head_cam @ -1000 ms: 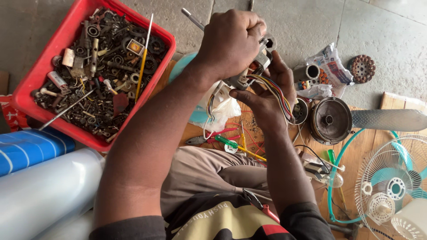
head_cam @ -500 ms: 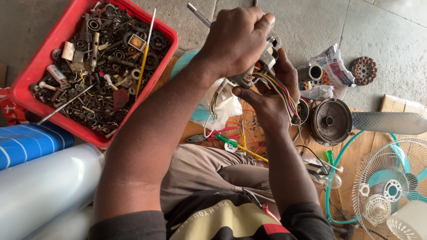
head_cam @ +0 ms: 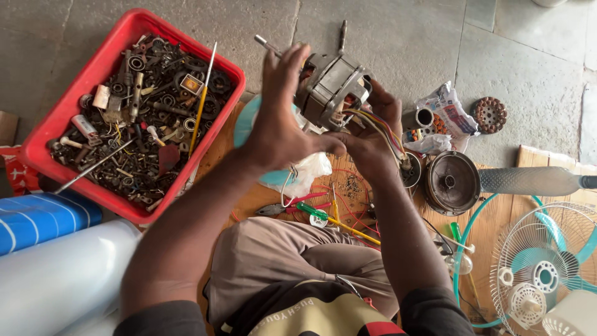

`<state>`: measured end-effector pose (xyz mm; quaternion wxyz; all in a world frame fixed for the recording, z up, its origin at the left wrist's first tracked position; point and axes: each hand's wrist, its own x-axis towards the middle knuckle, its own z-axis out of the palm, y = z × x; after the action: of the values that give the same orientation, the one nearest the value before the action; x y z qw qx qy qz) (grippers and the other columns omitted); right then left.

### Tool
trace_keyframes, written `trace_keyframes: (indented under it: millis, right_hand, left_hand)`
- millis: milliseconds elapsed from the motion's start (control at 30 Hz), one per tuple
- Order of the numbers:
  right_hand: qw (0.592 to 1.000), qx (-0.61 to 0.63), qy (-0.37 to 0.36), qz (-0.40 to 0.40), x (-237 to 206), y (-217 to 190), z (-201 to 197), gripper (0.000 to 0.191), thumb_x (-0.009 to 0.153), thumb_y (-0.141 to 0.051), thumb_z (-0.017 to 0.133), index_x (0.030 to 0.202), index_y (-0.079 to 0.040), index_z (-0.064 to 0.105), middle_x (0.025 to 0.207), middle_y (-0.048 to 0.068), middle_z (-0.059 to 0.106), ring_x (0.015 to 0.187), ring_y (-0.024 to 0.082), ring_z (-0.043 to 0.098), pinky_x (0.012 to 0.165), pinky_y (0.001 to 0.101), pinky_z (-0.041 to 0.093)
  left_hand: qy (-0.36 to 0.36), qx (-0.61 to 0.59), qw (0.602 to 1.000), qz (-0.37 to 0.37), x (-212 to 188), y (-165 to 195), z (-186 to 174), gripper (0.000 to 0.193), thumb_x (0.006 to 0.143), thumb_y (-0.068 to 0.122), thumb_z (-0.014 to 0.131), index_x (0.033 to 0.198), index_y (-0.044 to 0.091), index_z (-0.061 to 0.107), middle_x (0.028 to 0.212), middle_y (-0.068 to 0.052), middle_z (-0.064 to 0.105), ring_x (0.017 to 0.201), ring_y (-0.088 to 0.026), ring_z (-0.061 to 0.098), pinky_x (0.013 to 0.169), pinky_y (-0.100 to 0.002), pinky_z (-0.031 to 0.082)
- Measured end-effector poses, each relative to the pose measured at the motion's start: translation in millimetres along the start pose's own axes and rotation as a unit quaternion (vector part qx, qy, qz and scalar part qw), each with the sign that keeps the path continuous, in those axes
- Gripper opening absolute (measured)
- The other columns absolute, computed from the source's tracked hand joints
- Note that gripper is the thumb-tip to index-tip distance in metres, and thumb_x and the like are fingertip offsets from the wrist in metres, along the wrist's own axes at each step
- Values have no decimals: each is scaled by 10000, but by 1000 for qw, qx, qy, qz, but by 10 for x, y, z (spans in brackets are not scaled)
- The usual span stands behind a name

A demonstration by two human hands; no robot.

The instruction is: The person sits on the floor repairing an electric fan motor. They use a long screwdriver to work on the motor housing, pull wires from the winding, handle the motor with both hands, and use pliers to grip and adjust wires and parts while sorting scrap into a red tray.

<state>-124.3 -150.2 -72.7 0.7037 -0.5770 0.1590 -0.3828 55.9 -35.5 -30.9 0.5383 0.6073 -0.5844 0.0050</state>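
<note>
Both hands up over lap: left hand (head_cam: 283,124) and right hand (head_cam: 373,134) w/ grip closed on fan motor (head_cam: 329,87), wires (head_cam: 379,127) trailing right. Red tray (head_cam: 59,121) of parts on floor, left. Fan guard (head_cam: 541,274) bottom right.

Grey stone slab floor (head_cam: 398,37), daylight; wooden board (head_cam: 497,236) underneath.
</note>
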Motion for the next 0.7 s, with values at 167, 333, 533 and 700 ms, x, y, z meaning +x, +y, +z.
trace_keyframes:
  millis: [167, 333, 533, 700]
  right_hand:
    - [998, -18, 5, 53, -80, -73, -197, 884, 845, 57, 841, 1570, -45, 346, 1568, 161, 478, 1405, 281, 550, 1168, 451, 526]
    - [995, 67, 7, 75, 58, -256, -357, 518, 1048, -215, 657, 1477, 22, 489, 1588, 179, 500, 1477, 307, 526, 1236, 516, 454]
    - [991, 102, -32, 83, 482, -106, 20, 790, 1068, -645, 358, 1511, -1, 472, 1542, 177, 524, 1452, 304, 509, 1253, 491, 402]
    - [970, 199, -67, 120, 478, -76, 162, 822, 1059, -667, 400, 1521, 10, 464, 1508, 164, 554, 1398, 335, 547, 1224, 501, 439]
  left_hand:
    - [-5, -120, 990, -78, -136, -98, 314, 1527, 528, 505, 1072, 1627, 20, 129, 1611, -244, 358, 1485, -403, 410, 1249, -490, 349]
    - [-7, -165, 983, -79, -94, -116, 269, 1336, 612, 289, 1042, 1620, 38, 201, 1519, -214, 439, 1414, -370, 511, 1209, -452, 450]
    - [-1, -195, 977, -83, -48, -80, 205, 1177, 585, 137, 916, 1577, 27, 293, 1464, -205, 486, 1375, -352, 538, 1183, -439, 459]
    - [0, -188, 980, -69, -37, -94, 185, 1177, 573, 156, 946, 1560, 42, 314, 1432, -205, 524, 1344, -351, 559, 1164, -441, 466]
